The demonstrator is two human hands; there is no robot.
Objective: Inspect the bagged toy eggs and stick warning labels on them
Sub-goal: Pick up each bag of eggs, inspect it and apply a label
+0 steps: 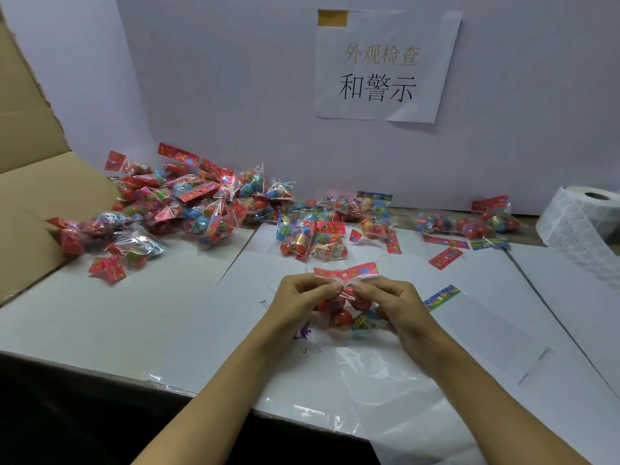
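Mostly undone: both hands, left [297, 298] and right [391, 302], pinch one bag [345, 312]; unlabelled-looking pile [188, 209] beyond left hand, label roll [583, 223] far right.

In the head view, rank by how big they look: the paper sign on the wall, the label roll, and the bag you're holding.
1. Paper sign, clearly largest.
2. Label roll, though cut off by the frame edge.
3. Held bag, partly hidden by the left hand and right hand, so unsure.

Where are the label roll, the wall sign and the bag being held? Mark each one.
label roll [582, 218], head view, on its white outer wrap.
wall sign [382, 67], head view, on the paper's middle.
held bag [345, 317], head view, on the eggs inside.
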